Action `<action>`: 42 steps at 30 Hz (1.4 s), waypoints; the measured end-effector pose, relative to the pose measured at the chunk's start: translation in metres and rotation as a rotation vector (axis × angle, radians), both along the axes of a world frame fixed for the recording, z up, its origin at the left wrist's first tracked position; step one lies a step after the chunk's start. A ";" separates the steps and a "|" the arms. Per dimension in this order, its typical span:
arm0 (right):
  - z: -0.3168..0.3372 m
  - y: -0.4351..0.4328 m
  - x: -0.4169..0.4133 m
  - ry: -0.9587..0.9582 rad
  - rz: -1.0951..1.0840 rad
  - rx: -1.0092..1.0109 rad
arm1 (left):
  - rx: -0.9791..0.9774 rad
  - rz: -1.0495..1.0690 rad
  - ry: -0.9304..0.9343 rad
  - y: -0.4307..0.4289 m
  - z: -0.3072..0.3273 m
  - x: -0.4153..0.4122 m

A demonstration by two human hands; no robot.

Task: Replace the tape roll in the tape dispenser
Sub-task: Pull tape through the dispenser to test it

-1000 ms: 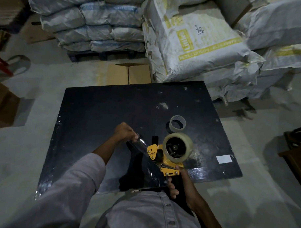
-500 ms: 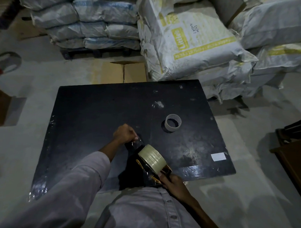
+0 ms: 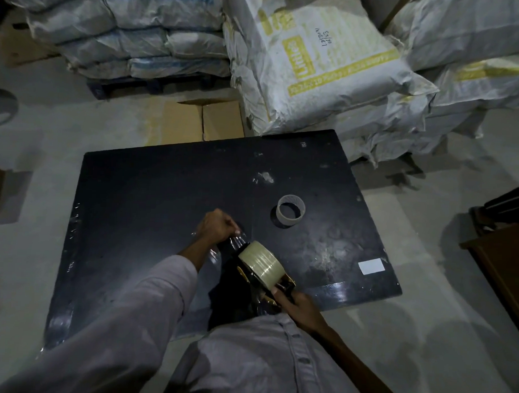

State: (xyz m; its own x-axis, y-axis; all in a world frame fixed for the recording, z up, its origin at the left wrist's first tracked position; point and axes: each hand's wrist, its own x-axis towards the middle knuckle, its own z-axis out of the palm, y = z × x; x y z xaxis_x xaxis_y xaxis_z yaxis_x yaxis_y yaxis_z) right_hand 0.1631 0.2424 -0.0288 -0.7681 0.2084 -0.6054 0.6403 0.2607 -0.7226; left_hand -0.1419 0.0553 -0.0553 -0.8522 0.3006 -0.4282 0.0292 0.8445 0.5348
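Clear tape roll [image 3: 261,263] sits in dispenser [image 3: 281,286]; right hand [image 3: 299,307] grips it, left hand [image 3: 219,228] pinches tape.

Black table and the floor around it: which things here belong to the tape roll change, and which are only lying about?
Part of the job:
- tape dispenser, gripped by the right hand
- new tape roll mounted on it
- loose tape end pinched by the left hand
- empty core, standing apart

Just lying about:
- white label
- stacked sacks
- cardboard box

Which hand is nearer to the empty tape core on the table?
Left. The left hand is beside the empty tape core, apart from it; the right hand is lower, at the table's near edge.
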 end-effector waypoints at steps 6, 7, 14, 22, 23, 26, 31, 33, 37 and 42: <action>0.003 0.004 -0.021 -0.012 -0.020 0.045 | -0.062 0.004 0.029 0.019 0.005 -0.020; 0.001 0.005 -0.022 -0.005 -0.020 0.069 | -0.078 0.003 0.037 0.022 0.003 -0.024; -0.017 0.015 -0.028 -0.039 -0.044 0.035 | -0.133 0.030 0.039 0.026 -0.022 -0.019; -0.034 0.021 -0.023 -0.112 -0.046 -0.030 | -0.005 0.123 0.115 0.016 -0.051 -0.009; -0.038 0.023 -0.022 -0.117 -0.034 -0.046 | -0.001 0.075 0.191 0.015 -0.049 -0.003; -0.040 0.025 -0.022 -0.152 -0.040 -0.054 | 0.045 -0.276 0.566 0.004 -0.047 0.027; -0.038 0.026 -0.021 -0.139 -0.010 -0.037 | -0.115 -0.588 0.474 -0.031 -0.048 0.055; -0.041 0.027 -0.021 -0.115 -0.008 -0.011 | -0.208 -0.640 0.399 -0.040 -0.045 0.055; -0.023 0.024 -0.023 -0.089 0.003 -0.008 | -0.343 -0.696 0.390 -0.042 -0.039 0.052; -0.001 0.018 -0.020 -0.081 0.001 -0.054 | -0.374 -0.656 0.394 -0.034 -0.036 0.059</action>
